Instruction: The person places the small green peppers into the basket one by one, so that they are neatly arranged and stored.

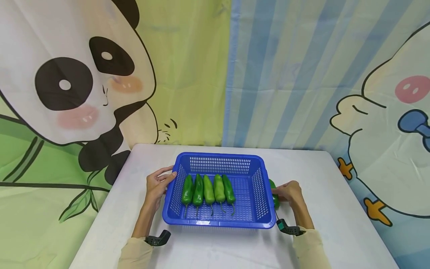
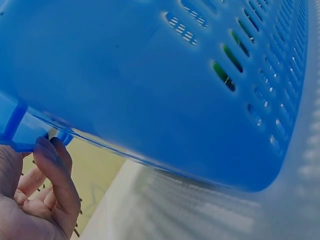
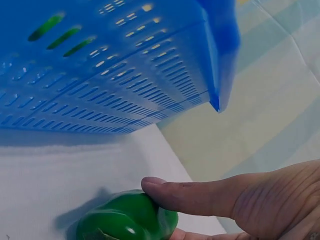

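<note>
A blue plastic basket (image 1: 248,220) with slotted walls stands in the middle of the white table. Inside it, on the left half, several long green peppers (image 1: 208,189) lie side by side, stems toward the front. My left hand (image 1: 157,186) grips the rim at the basket's left end, fingers curled over the edge in the left wrist view. On the other side, my right hand (image 1: 289,192) pinches a glossy green pepper (image 3: 125,217) just outside the basket's right wall. The thumb presses on this pepper; its far part is cut off in the right wrist view.
The white table (image 1: 312,168) extends around the basket on all sides. Behind it hangs a curtain (image 1: 188,74) with a panda print on the left and a white cartoon animal on the right. Black wrist devices (image 1: 158,238) sit at both sleeve cuffs.
</note>
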{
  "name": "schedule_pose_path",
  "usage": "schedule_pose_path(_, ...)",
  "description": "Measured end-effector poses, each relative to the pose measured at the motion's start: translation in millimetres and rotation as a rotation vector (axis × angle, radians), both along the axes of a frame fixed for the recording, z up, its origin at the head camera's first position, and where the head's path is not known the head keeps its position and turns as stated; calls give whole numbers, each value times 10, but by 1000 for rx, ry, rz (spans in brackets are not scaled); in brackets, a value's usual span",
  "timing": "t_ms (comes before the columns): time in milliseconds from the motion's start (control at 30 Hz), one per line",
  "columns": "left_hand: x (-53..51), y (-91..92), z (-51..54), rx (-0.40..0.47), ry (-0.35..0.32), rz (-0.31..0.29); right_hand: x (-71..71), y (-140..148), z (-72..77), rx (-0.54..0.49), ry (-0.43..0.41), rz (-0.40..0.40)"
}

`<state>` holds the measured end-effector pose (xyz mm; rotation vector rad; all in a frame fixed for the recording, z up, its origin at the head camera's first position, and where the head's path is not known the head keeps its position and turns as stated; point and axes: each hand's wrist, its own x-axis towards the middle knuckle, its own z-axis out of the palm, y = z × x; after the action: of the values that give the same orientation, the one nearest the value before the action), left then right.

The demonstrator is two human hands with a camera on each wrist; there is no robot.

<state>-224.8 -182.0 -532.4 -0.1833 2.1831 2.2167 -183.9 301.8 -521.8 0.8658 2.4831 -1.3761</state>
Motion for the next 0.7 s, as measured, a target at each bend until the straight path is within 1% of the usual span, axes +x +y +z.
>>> schedule_pose_path(133,-3,-9,3,3,5,-4,-13,31,-14,-50,9,-2)
schedule_pose_path(433,-6,-11,-2,0,8,-2,-20,79,-64,-87,-9,-42)
schedule_pose_path(700,1,-9,-8,-5,4,-2,-7,120,-21,-115,-6,-48)
